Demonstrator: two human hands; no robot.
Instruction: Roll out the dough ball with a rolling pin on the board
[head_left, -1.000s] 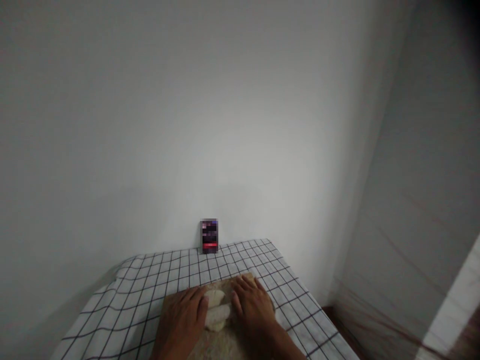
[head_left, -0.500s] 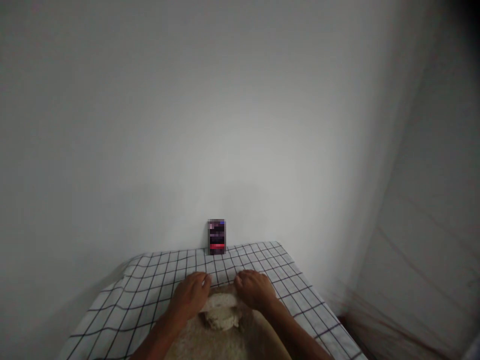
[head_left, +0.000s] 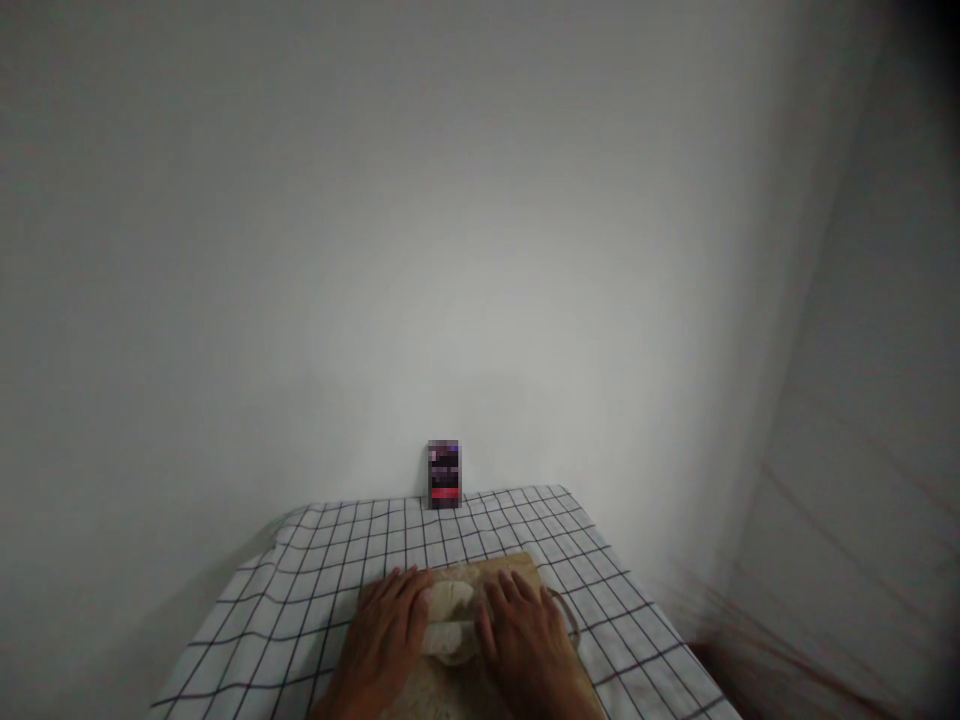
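A pale lump of dough (head_left: 450, 620) lies on a floured wooden board (head_left: 517, 570) on the checked tablecloth (head_left: 315, 570). My left hand (head_left: 386, 640) lies against the dough's left side, fingers stretched forward and flat. My right hand (head_left: 525, 640) presses against its right side in the same way, fingers extended. The dough shows only in the gap between the two hands; its near part is hidden under them.
A small dark box (head_left: 444, 474) with a red stripe stands upright against the white wall at the table's far edge. The table's right edge drops off towards a dim corner and a brown floor (head_left: 712, 665).
Both hands reached forward over the dough with curled fingers half a second ago, then drew back towards me. They now lie flatter along its sides. The view shifted slightly left.
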